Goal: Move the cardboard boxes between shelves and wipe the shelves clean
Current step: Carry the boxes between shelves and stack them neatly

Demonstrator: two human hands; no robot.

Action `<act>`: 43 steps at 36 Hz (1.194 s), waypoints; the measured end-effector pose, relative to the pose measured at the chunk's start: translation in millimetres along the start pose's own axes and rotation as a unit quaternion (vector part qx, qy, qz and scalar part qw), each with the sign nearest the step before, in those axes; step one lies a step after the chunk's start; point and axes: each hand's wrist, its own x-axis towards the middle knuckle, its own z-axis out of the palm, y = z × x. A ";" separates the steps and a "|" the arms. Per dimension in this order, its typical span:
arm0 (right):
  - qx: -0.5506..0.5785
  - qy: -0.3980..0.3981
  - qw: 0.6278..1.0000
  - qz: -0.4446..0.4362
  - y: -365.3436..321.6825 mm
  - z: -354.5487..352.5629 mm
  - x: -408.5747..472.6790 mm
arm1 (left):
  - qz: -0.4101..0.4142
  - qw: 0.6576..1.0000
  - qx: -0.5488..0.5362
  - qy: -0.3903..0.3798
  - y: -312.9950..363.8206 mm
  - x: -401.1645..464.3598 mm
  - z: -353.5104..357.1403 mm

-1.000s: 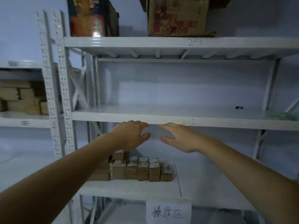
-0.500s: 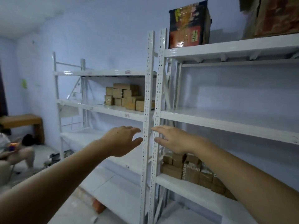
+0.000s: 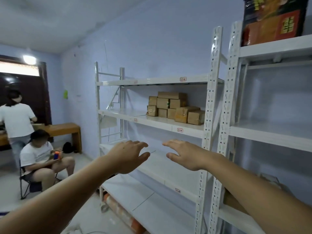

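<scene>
We hold left hand (image 3: 128,156) & right hand (image 3: 187,154) out at frame center, both w/ fingers spread, gripping nothing. Cardboard boxes (image 3: 175,107) sit stacked on white shelf (image 3: 162,123), center-right, above hands.

1. We hold both arms out in front of a white shelving unit (image 3: 211,105); left hand (image 3: 128,156) and right hand (image 3: 187,154) hang in the air side by side, palms down, fingers loosely spread, holding nothing.
2. Cardboard boxes (image 3: 175,107) sit stacked on the unit's upper-middle shelf (image 3: 152,120), toward its right end.
3. The shelf below (image 3: 162,168), behind our hands, is bare.
4. A second unit (image 3: 270,132) stands just right; a dark printed box (image 3: 273,21) rests on its top shelf.
5. Far left: one person (image 3: 40,159) sits on a folding chair, another (image 3: 16,119) stands by a wooden bench (image 3: 65,129).
</scene>
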 end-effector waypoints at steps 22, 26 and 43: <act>0.011 -0.019 0.999 -0.033 46.8 59.2 295.7 | -0.048 0.999 0.000 0.014 -185.6 192.1 53.2; 0.014 -0.029 0.999 -0.031 54.9 67.6 353.1 | -0.050 0.999 -0.007 0.011 -224.9 236.2 69.5; -0.002 0.028 0.996 0.086 100.5 75.7 523.4 | 0.076 0.996 -0.037 0.031 -354.1 445.5 111.0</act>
